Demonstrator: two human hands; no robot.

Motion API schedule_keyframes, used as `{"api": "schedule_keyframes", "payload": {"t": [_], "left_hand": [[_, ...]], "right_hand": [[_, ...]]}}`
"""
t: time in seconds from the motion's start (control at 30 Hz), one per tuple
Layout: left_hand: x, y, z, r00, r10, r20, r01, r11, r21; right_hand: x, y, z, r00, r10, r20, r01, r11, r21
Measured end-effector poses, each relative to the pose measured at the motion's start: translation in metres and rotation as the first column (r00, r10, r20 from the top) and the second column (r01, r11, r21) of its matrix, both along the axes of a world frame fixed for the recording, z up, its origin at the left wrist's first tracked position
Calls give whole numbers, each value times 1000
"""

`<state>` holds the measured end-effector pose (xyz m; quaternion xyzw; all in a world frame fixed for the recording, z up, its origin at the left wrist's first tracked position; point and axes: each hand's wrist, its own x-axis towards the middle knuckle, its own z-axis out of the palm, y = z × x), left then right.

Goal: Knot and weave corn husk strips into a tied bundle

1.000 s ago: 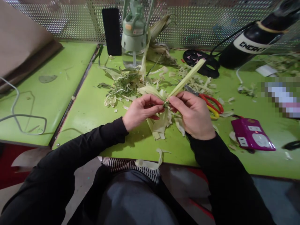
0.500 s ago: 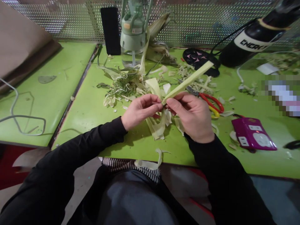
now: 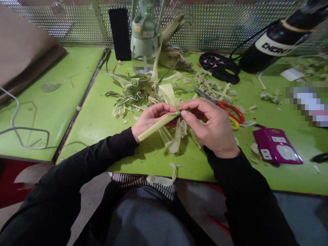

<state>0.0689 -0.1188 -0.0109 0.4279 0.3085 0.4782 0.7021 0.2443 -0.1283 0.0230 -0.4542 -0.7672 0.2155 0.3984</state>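
Note:
Both hands meet over the green table around strips of pale corn husk. My left hand [image 3: 153, 118] is closed on the husk bundle, with one long husk strip [image 3: 157, 127] lying across its thumb toward the wrist. My right hand [image 3: 210, 124] pinches the same bundle at its middle, thumb and forefinger pressed near the crossing point. From that point a wide husk piece [image 3: 168, 94] stands up, and other husk ends [image 3: 173, 143] hang below. Fingers cover part of the centre. Scissors [image 3: 228, 109] with red and yellow handles lie just beyond my right hand.
Husk scraps [image 3: 138, 92] are heaped behind the hands, near a green-capped water bottle [image 3: 145, 41] and a black phone [image 3: 120, 34]. To the right sit a purple power socket [image 3: 278, 146], a black bottle [image 3: 269, 44] and a dark oval object [image 3: 217, 66]. A perforated screen backs the table.
The long husk strip has swung from the upper right, over my right hand, to the lower left across my left hand. My right fingers have shifted onto the bundle's centre.

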Motion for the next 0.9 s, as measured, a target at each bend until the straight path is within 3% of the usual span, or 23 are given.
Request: {"api": "schedule_keyframes", "payload": {"t": [0.2,0.4,0.63,0.77,0.9], "left_hand": [[-1,-1,-2,1000,28,-13,-27,999,30],[0,-3,1,984,-178,0,177,983,-40],[2,-5,2,984,-169,58,174,980,-91],[4,-6,1,972,-192,133,207,972,-112],[3,-8,3,956,-230,181,257,955,-146]], "right_hand": [[0,-4,4,997,1,-75,-8,995,-98],[0,0,-3,971,-8,-239,-64,954,-294],[-4,0,-12,916,-103,-387,-14,957,-289],[-5,-1,-5,938,-69,-339,-16,970,-242],[-2,-1,1,950,-12,-312,-83,953,-291]]}}
